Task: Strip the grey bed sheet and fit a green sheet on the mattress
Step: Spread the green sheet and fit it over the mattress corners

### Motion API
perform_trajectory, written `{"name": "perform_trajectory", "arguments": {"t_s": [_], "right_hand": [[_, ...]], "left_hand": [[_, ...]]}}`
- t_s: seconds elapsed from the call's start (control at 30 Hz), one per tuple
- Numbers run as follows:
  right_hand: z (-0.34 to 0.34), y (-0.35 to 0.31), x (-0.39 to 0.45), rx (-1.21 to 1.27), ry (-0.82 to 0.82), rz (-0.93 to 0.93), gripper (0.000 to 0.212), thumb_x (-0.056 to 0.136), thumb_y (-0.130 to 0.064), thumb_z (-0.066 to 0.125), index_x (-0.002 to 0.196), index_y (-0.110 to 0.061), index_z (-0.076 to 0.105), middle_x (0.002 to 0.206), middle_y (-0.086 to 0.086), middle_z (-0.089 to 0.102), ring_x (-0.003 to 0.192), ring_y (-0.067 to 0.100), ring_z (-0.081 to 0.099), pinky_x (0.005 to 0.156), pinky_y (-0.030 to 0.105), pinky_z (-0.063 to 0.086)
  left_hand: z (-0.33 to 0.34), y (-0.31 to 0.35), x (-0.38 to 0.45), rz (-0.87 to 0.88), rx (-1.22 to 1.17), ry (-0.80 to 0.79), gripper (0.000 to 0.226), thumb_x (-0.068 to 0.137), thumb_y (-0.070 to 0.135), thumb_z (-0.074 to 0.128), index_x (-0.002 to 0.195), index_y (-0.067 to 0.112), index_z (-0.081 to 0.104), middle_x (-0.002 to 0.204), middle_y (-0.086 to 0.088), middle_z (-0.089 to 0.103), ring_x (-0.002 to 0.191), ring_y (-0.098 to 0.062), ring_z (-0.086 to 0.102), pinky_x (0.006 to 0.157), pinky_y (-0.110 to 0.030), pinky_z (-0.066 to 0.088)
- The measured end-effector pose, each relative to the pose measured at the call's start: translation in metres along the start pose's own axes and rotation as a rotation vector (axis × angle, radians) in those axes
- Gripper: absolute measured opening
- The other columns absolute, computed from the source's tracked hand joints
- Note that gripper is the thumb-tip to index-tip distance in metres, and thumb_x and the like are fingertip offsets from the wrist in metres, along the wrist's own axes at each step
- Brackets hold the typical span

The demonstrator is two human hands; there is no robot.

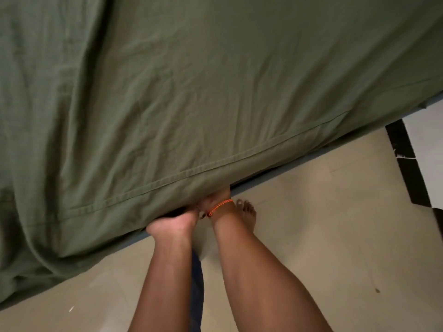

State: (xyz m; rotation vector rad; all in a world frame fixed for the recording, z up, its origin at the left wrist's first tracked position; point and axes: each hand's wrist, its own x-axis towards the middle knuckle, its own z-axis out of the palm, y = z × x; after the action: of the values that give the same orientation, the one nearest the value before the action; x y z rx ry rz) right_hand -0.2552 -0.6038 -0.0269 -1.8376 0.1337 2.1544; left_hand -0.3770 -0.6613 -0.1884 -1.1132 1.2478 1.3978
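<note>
Pale beige floor tiles (pixel 311 236) run along the near side of the bed, with a black strip (pixel 407 164) and a white patch at the far right edge. Above and beyond both hands, the green sheet (pixel 191 80) covers the whole top of the mattress, filling most of the view; it lies creased, with long folds running down on the left, and its stitched hem runs just above the hands along the mattress edge. A thin blue-grey line of the mattress edge (pixel 311 159) shows below the hem to the right of the hands.

At that edge the left hand (pixel 175 222) is curled into a fist around the sheet's hanging edge, knuckles up against the cloth. Just to its right, touching it, the right hand (pixel 215 196) reaches under the same edge; its fingers are hidden by the cloth, so whether they grip the sheet cannot be told. An orange cord bracelet (pixel 219 207) circles the right wrist. Right of that wrist, on the tiles, the toes of a bare foot (pixel 247 212) show. Between the two forearms a strip of dark blue cloth (pixel 197 283) hangs down.
</note>
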Motion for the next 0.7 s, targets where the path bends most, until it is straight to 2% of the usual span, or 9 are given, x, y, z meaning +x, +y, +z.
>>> {"name": "perform_trajectory", "arguments": {"t_s": [0.03,0.1,0.17,0.3,0.37,0.47,0.57,0.63,0.7], "right_hand": [[-0.005,0.015,0.007,-0.025,0.006,-0.059,0.051,0.110,0.007,0.016,0.074,-0.018,0.043,0.019,-0.026,0.015,0.030,-0.030,0.027,0.058,-0.011,0.027],[-0.010,0.048,0.066,-0.027,0.022,-0.225,0.046,0.113,-0.011,0.028,0.079,-0.004,0.057,0.041,-0.011,0.059,0.040,-0.006,0.060,0.079,0.007,0.053],[-0.010,0.089,0.118,0.104,0.170,-0.142,0.028,0.107,-0.022,0.044,0.096,-0.012,0.068,0.070,0.003,0.074,0.063,0.016,0.073,0.066,0.030,0.060],[-0.006,0.083,0.088,0.240,0.395,-0.131,0.048,0.098,0.007,0.038,0.063,-0.013,0.064,0.064,0.007,0.066,0.095,0.025,0.074,0.058,0.015,0.046],[-0.002,0.081,0.075,0.051,0.615,-0.319,0.035,0.102,0.002,0.038,0.076,-0.016,0.052,0.072,-0.003,0.054,0.099,0.019,0.067,0.058,0.009,0.040],[0.020,0.087,0.084,-0.196,0.902,-0.756,0.022,0.094,-0.004,0.048,0.097,-0.025,0.042,0.093,-0.008,0.048,0.093,0.023,0.059,0.069,0.023,0.039],[0.060,0.094,0.095,-0.276,0.925,-1.089,0.020,0.084,0.002,0.053,0.097,-0.013,0.055,0.097,0.000,0.056,0.081,0.015,0.052,0.069,0.020,0.039],[0.094,0.096,0.091,-0.386,0.767,-1.223,0.019,0.084,0.003,0.055,0.095,-0.012,0.060,0.095,-0.001,0.057,0.078,0.013,0.052,0.070,0.017,0.039],[0.122,0.105,0.096,-0.509,0.537,-1.267,0.018,0.087,0.001,0.056,0.094,-0.013,0.064,0.093,-0.003,0.058,0.078,0.011,0.054,0.072,0.026,0.047]], "left_hand": [[0.001,0.000,0.004,-0.012,0.049,0.013,0.049,0.105,0.040,0.037,0.130,0.014,0.070,0.126,-0.022,0.070,0.113,-0.043,0.064,0.077,-0.049,0.055],[0.004,0.002,0.002,-0.114,0.070,-0.014,0.049,0.104,0.039,0.041,0.136,0.012,0.066,0.133,-0.024,0.065,0.121,-0.047,0.059,0.092,-0.055,0.054],[-0.004,0.001,0.006,-0.091,0.074,0.008,0.042,0.104,0.033,0.043,0.130,0.013,0.069,0.128,-0.021,0.067,0.120,-0.042,0.060,0.099,-0.049,0.052],[-0.006,0.004,-0.004,-0.037,0.157,0.090,0.031,0.103,0.016,0.042,0.105,0.014,0.073,0.113,-0.008,0.073,0.101,-0.026,0.068,0.096,-0.038,0.055],[-0.018,0.007,-0.005,-0.019,0.190,0.095,0.033,0.105,0.016,0.039,0.117,0.011,0.069,0.126,-0.012,0.071,0.117,-0.028,0.067,0.107,-0.044,0.052],[-0.038,0.021,-0.011,-0.002,0.286,0.053,0.027,0.107,0.017,0.041,0.113,0.007,0.065,0.118,-0.013,0.070,0.121,-0.029,0.066,0.113,-0.045,0.047],[-0.039,0.043,-0.026,0.104,0.458,0.112,0.020,0.102,0.015,0.048,0.100,0.008,0.066,0.100,-0.010,0.074,0.091,-0.026,0.072,0.079,-0.041,0.058],[-0.032,0.070,-0.038,0.324,0.512,0.221,0.017,0.093,0.010,0.050,0.090,0.008,0.066,0.081,-0.012,0.072,0.060,-0.023,0.064,0.052,-0.030,0.045],[-0.021,0.100,-0.051,0.607,0.588,0.259,0.018,0.086,0.012,0.050,0.081,0.009,0.067,0.068,-0.008,0.070,0.050,-0.023,0.056,0.047,-0.029,0.043]]}}
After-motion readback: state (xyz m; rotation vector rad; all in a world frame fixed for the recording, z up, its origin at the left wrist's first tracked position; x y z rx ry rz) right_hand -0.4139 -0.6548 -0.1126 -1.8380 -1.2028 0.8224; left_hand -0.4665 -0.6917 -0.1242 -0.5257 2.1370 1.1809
